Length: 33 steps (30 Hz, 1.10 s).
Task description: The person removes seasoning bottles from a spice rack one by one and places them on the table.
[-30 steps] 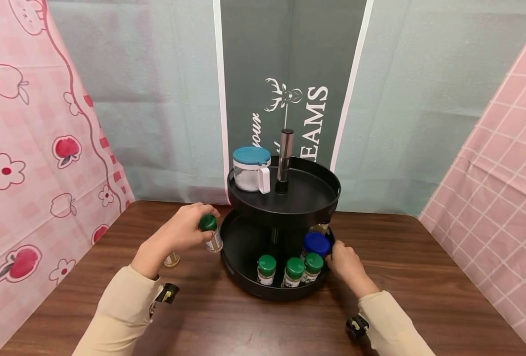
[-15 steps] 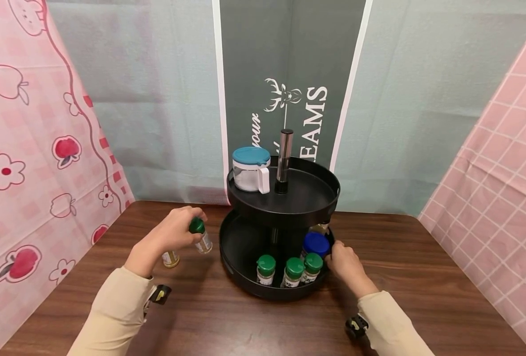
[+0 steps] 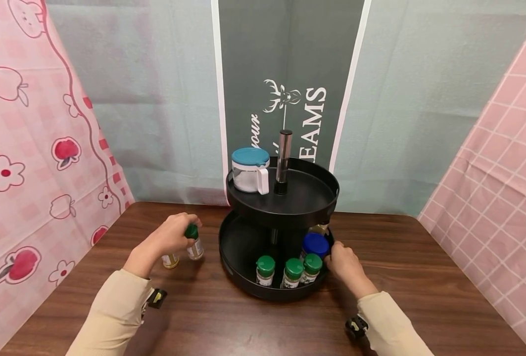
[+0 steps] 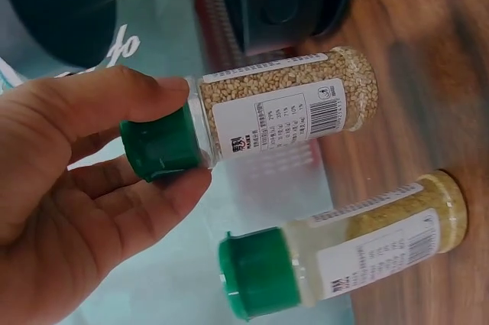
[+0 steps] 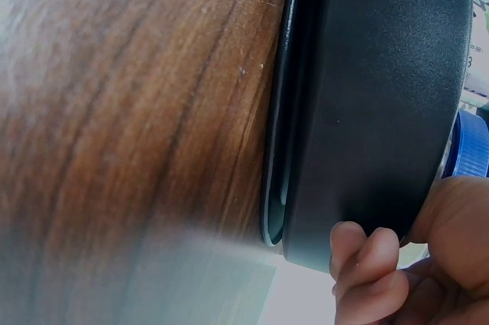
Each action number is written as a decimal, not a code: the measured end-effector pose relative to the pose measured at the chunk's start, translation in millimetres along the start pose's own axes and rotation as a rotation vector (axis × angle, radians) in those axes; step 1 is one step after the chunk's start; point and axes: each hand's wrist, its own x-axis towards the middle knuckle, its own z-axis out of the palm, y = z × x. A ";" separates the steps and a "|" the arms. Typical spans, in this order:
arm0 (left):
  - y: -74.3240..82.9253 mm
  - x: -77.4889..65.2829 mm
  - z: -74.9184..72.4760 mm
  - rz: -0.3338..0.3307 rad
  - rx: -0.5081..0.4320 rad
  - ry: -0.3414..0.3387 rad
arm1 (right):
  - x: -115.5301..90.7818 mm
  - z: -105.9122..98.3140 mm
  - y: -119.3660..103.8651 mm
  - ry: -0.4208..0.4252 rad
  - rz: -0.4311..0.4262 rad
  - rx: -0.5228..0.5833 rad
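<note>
My left hand (image 3: 173,233) pinches the green cap of a spice jar (image 4: 275,103) between thumb and fingers. Pale sesame seeds fill this clear jar, which is upright with its base at the tabletop, left of a black two-tier turntable rack (image 3: 240,247). Close beside it stands a second green-capped jar (image 4: 382,252) holding yellowish powder, partly hidden by the hand in the head view. On the rack's right side, my right hand (image 3: 345,264) grips the rim of the lower tray, thumb over the edge and fingers curled against the outer wall (image 5: 367,95).
Several jars stand in the lower tray: green-capped ones (image 3: 265,269) at the front and a blue-lidded one (image 3: 315,244) on the right. A clear canister (image 3: 249,173) with a teal lid sits on the upper tier, left of the metal post (image 3: 283,158). Curtains surround the wooden table (image 3: 227,326).
My left hand has carried the sesame jar left, away from the rack, and lowered it beside the powder jar. My right hand has stayed at the tray's rim.
</note>
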 end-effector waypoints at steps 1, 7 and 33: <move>-0.7 0.2 1.5 -0.002 0.004 -0.007 | -0.2 0.0 -0.1 0.001 0.001 0.001; -3.9 0.5 8.1 -0.007 0.024 -0.016 | -0.6 0.0 -0.3 0.003 0.008 -0.002; -8.2 -3.1 10.8 -0.022 0.031 -0.079 | -1.3 -1.5 -1.1 -0.005 0.016 0.011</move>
